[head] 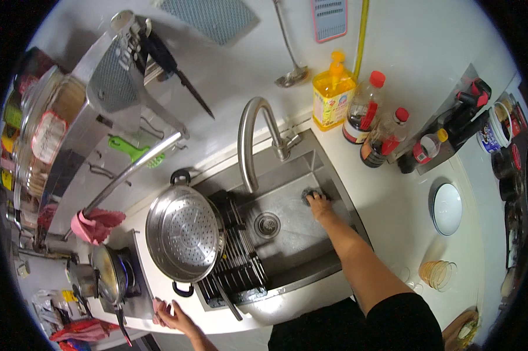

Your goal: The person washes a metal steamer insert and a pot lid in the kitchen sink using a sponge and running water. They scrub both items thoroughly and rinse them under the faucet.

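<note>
My right hand (321, 206) reaches into the stainless steel sink (290, 228) and grips a dark scouring pad (308, 195) against the basin floor, right of the drain strainer (267, 225). Down at the counter's front edge, my left hand (171, 316) holds a crumpled pink cloth (158, 307). A steel steamer pot (185, 232) with a perforated bottom and black handles stands left of the sink, partly over a black dish rack (239, 263). The curved faucet (248, 140) arches over the basin; whether water runs cannot be told.
A pan with a glass lid (108, 274) sits on the stove at left, near a blue flame. Yellow dish soap (332, 98) and sauce bottles (364, 109) line the back. Bowls (448, 209) and stacked glasses (437, 274) stand at right. A knife (193, 92) hangs on the wall.
</note>
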Demonstrator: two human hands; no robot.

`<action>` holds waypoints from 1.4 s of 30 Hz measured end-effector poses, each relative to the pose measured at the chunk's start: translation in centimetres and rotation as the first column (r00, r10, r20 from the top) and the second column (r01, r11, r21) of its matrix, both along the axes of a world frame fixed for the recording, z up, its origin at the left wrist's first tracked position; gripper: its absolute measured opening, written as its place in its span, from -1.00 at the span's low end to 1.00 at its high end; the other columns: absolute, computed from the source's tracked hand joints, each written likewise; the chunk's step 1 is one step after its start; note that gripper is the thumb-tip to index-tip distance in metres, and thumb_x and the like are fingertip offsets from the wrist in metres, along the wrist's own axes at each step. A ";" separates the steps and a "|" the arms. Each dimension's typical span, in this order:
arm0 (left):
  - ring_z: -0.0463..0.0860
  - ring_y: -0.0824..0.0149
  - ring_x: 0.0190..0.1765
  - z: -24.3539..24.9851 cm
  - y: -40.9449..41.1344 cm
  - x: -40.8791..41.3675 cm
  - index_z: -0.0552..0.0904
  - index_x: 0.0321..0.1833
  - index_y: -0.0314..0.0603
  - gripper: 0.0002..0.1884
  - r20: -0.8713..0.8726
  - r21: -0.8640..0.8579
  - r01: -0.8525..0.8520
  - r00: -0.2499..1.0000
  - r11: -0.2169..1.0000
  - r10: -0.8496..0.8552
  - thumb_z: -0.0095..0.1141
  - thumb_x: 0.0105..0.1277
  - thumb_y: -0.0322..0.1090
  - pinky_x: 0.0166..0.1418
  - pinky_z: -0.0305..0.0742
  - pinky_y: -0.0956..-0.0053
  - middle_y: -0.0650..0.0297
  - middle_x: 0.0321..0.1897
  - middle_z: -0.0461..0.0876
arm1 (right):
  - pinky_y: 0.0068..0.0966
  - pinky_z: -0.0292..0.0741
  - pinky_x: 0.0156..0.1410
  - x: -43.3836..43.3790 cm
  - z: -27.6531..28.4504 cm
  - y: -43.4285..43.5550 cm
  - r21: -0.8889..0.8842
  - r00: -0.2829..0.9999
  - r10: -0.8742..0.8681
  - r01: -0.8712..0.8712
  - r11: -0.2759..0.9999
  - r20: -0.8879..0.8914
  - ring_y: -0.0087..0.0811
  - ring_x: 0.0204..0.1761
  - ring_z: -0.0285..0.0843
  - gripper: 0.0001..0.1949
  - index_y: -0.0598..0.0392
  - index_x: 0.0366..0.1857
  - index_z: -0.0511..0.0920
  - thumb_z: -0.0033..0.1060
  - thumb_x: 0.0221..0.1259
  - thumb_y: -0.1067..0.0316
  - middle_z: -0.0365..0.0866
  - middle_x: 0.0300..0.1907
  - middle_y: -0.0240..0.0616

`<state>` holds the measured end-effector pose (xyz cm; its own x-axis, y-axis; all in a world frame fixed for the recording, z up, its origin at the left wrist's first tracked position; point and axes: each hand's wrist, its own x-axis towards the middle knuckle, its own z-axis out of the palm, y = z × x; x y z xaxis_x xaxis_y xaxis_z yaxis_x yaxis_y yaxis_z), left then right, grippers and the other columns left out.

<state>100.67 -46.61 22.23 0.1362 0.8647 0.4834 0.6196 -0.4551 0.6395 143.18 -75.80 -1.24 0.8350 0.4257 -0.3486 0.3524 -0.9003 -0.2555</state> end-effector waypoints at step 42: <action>0.37 0.11 0.39 19.7 -19.8 63.6 0.35 0.40 -0.11 -0.22 -0.685 -0.347 0.938 -0.276 -0.031 -0.675 0.01 0.00 -0.73 0.45 0.25 0.39 0.09 0.38 0.32 | -0.04 0.46 0.30 16.3 28.7 2.7 -0.218 0.550 0.694 0.688 -0.692 -0.465 -0.28 0.20 0.38 -0.60 -0.37 0.25 0.29 -0.11 0.44 0.41 0.33 0.22 -0.34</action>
